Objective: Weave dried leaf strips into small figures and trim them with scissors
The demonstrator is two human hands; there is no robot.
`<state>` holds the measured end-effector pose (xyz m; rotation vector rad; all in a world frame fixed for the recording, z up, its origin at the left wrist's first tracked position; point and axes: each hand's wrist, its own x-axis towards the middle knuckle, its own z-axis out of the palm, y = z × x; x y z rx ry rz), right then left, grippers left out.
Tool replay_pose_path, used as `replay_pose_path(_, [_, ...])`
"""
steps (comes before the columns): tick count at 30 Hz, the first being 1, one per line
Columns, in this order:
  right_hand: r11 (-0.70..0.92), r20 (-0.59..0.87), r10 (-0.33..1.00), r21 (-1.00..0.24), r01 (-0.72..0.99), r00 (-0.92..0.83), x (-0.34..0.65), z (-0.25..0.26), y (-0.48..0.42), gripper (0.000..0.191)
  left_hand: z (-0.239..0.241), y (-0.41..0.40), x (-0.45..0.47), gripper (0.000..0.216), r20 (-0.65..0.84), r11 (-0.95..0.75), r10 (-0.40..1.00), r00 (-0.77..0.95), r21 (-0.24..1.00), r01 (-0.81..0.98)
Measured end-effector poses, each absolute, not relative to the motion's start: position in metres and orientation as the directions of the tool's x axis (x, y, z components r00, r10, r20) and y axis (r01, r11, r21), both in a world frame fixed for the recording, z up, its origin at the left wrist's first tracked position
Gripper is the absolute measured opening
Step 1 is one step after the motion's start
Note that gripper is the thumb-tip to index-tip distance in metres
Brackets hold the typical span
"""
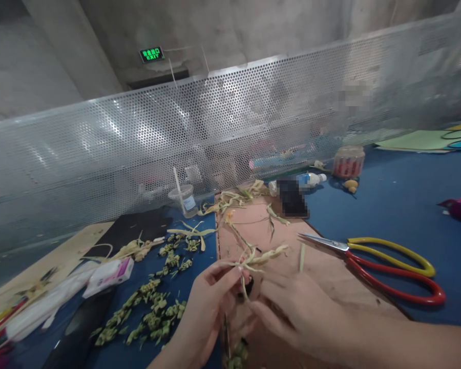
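Note:
My left hand (209,302) is closed, pinching a bundle of pale, dry plant strips (267,254) between thumb and fingers. The strips stick out in several directions, and one hangs down between my hands. Close on the right is my right hand (297,312), its fingers smeared by motion beside the hanging strip; whether they grip it cannot be made out. Both hands are above a brown cardboard sheet (253,218). Scissors (388,266) with one yellow and one red handle lie to the right, blades pointing left onto the cardboard.
Several knotted green plant pieces (155,307) lie left on the blue table (403,205). A lidded cup (188,201), loose dry strips (240,197), a plastic bottle (315,179) and a jar (349,163) stand or lie near the perforated metal screen (138,133). A tissue pack (109,277) lies left.

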<state>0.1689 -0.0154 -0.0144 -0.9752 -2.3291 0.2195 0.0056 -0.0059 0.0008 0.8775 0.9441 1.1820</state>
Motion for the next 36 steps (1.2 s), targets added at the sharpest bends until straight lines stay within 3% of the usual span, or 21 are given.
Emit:
replay_pose_path(4, [0.519,0.491,0.843,-0.630,0.577,-0.222,0.176,0.007,-0.016,0.012,0.005,-0.006,0.007,0.008,-0.133,0.186,0.973,0.186,0.934,-0.305])
replay_pose_path(8, [0.484,0.444,0.872,-0.716,0.503,-0.208,0.177,0.015,-0.011,0.008,0.007,-0.011,0.010,0.012,-0.165,0.227,0.957,0.237,0.937,-0.265])
replay_pose_path(12, [0.637,0.547,0.771,-0.668,0.384,-0.328,0.175,-0.002,-0.005,0.013,0.003,-0.011,0.010,0.006,-0.151,0.229,0.952,0.267,0.929,-0.290])
replay_pose_path(20, [0.761,0.668,0.629,-0.427,0.487,-0.397,0.175,-0.012,-0.001,0.015,0.000,-0.010,0.011,0.012,-0.197,0.259,0.951,0.240,0.928,-0.266])
replay_pose_path(23, [0.765,0.655,0.623,-0.396,0.507,-0.428,0.174,-0.011,-0.002,0.017,-0.002,-0.009,0.010,0.012,-0.161,0.212,0.958,0.239,0.956,-0.203])
replay_pose_path(30, [0.701,0.607,0.695,-0.453,0.550,-0.386,0.176,0.008,-0.015,0.012,-0.004,-0.008,0.008,0.018,-0.078,0.095,0.974,0.213,0.993,-0.071])
replay_pose_path(34, [0.583,0.467,0.811,-0.594,0.554,-0.353,0.185,0.031,-0.016,0.005,0.005,-0.014,0.011,0.015,-0.173,0.193,0.954,0.246,0.979,-0.063])
replay_pose_path(36, [0.531,0.377,0.845,-0.680,0.506,-0.379,0.188,0.035,-0.009,0.013,0.007,-0.016,0.013,0.016,-0.257,0.292,0.919,0.298,0.953,-0.080])
